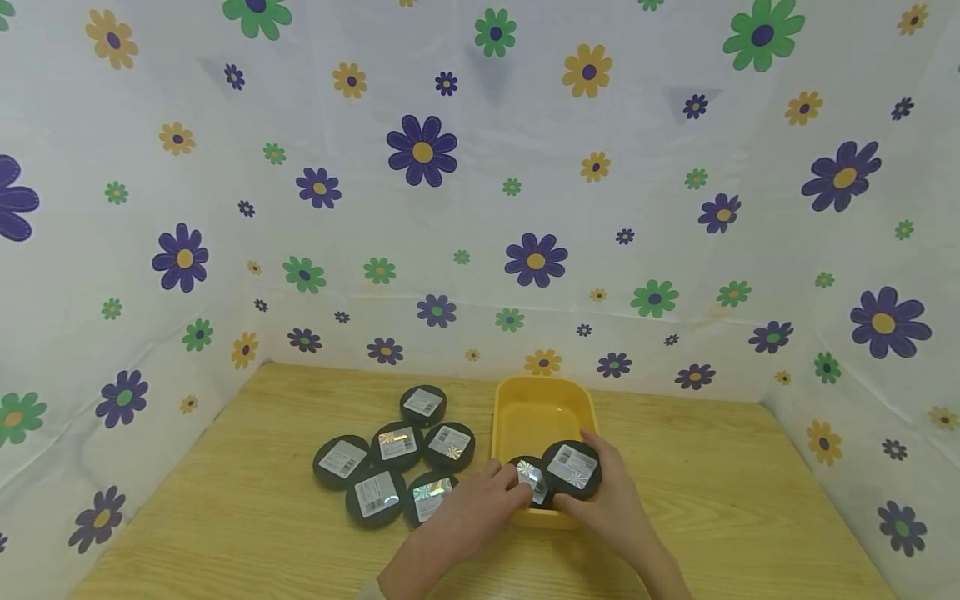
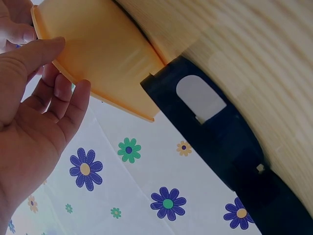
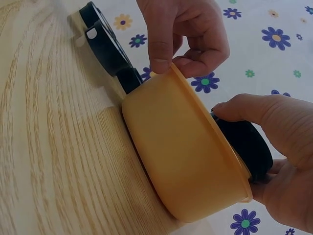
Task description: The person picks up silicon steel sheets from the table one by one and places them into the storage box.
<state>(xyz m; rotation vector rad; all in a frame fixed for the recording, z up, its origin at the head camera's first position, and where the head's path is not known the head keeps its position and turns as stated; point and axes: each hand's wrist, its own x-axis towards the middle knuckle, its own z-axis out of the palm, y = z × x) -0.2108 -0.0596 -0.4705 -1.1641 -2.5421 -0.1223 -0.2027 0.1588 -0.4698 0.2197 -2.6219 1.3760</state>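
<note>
My right hand (image 1: 620,500) grips a flat round black case (image 1: 573,468) by its sides, thumb near and fingers far, over the near right part of a yellow plastic bin (image 1: 517,385). The case bears a white barcode label and a shiny sticker. Beside it in the bin is another round black case (image 1: 529,481), partly covered by my left fingers. My left hand (image 1: 483,508) pinches the bin's near left rim, thumb against the outer wall (image 3: 171,122) and fingers over the edge. Left of the bin lies a loose group of similar black cases (image 1: 397,446), labels up.
Everything stands on a light wooden table (image 1: 720,492). A white cloth (image 1: 480,208) with purple, green and yellow flowers rises behind it and at both sides. Left of my left hand, one black case (image 1: 429,493) is partly hidden by it.
</note>
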